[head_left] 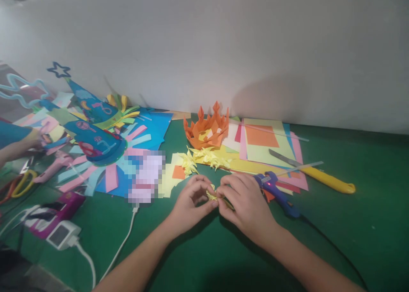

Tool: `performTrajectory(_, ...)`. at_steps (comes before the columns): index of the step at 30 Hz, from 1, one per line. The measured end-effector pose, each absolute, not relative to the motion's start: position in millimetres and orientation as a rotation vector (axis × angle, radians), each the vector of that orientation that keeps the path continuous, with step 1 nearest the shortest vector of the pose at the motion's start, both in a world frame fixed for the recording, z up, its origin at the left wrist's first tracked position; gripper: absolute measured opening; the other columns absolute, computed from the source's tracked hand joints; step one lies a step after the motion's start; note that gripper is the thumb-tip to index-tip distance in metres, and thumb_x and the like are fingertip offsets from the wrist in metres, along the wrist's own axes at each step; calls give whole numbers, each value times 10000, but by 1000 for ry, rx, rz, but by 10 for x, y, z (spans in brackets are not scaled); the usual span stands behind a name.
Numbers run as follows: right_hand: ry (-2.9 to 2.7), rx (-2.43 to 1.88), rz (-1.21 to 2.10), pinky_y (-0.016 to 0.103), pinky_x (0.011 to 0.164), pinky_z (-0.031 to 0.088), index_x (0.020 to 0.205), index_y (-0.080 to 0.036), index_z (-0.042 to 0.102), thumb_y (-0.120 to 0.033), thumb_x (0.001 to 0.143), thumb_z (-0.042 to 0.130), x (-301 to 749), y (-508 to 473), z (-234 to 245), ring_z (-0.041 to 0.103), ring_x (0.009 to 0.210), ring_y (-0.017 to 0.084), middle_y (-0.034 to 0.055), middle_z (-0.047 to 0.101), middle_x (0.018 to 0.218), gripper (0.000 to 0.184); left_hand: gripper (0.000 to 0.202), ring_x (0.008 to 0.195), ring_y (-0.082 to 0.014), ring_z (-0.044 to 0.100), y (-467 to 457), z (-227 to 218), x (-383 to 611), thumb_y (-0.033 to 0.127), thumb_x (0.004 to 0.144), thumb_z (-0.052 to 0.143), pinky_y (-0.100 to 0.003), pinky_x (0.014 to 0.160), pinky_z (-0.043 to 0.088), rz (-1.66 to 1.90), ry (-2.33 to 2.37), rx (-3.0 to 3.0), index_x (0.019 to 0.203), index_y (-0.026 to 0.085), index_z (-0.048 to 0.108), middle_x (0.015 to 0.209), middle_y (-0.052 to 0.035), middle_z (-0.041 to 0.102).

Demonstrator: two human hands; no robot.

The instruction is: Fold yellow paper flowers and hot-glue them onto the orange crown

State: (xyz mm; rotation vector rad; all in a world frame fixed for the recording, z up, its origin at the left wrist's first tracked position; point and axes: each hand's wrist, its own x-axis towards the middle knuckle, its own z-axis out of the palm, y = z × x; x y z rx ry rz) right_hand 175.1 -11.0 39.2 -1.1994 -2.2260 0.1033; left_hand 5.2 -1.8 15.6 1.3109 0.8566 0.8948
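Between my left hand (pixel 196 202) and my right hand (pixel 244 202), I pinch a small folded yellow paper piece (pixel 211 194), mostly covered by my fingers. Both hands are closed on it, fingertips almost touching, above the green table (pixel 198 249). Just beyond them lie several spiky yellow folded paper pieces (pixel 209 156). Behind these stands an orange folded paper crown (pixel 207 132) with bits of paper inside. A blue glue gun (pixel 277 194) rests right beside my right hand.
A yellow-handled knife (pixel 329 179) lies across stacked coloured paper (pixel 265 140) at right. Left are decorated blue cone hats (pixel 99 140), a pink glue gun (pixel 57 166), yellow scissors (pixel 24 183), a power strip (pixel 59 213) with cables, and another person's hand (pixel 32 138).
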Motion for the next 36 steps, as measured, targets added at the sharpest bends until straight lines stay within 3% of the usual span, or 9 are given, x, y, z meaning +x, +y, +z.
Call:
performTrajectory(12, -2221, -1175, 218, 331, 799, 306, 745, -199, 571, -181, 823, 540, 1792, -92, 378, 491, 801, 160, 1, 576, 802, 86, 193, 866, -112, 515, -4, 116, 19, 183, 761, 646, -211, 668, 486, 915, 857, 1361, 934, 202, 562, 1022, -38, 425)
performTrajectory(27, -2244, -1205, 177, 345, 804, 298, 714, -199, 579, -179, 824, 510, 1772, -102, 373, 508, 792, 161, 0, 588, 788, 131, 169, 838, -96, 519, -10, 110, 27, 174, 756, 649, -216, 677, 489, 889, 829, 1316, 901, 209, 570, 1037, -26, 415)
performTrajectory(31, -2251, -1224, 238, 359, 830, 305, 877, -230, 622, -258, 834, 549, 1810, -92, 402, 528, 884, 184, 19, 608, 891, 90, 145, 898, -117, 524, 41, 117, -18, 167, 746, 659, -226, 720, 483, 928, 849, 1267, 862, 201, 579, 1029, -26, 423)
performTrajectory(36, -2212, -1272, 232, 387, 860, 328, 1086, -261, 580, -275, 820, 558, 1825, -103, 404, 502, 1024, 233, 60, 571, 1089, 268, 130, 935, -136, 510, 84, 130, -60, 182, 734, 674, -243, 762, 468, 991, 878, 1244, 849, 202, 616, 1038, -34, 418)
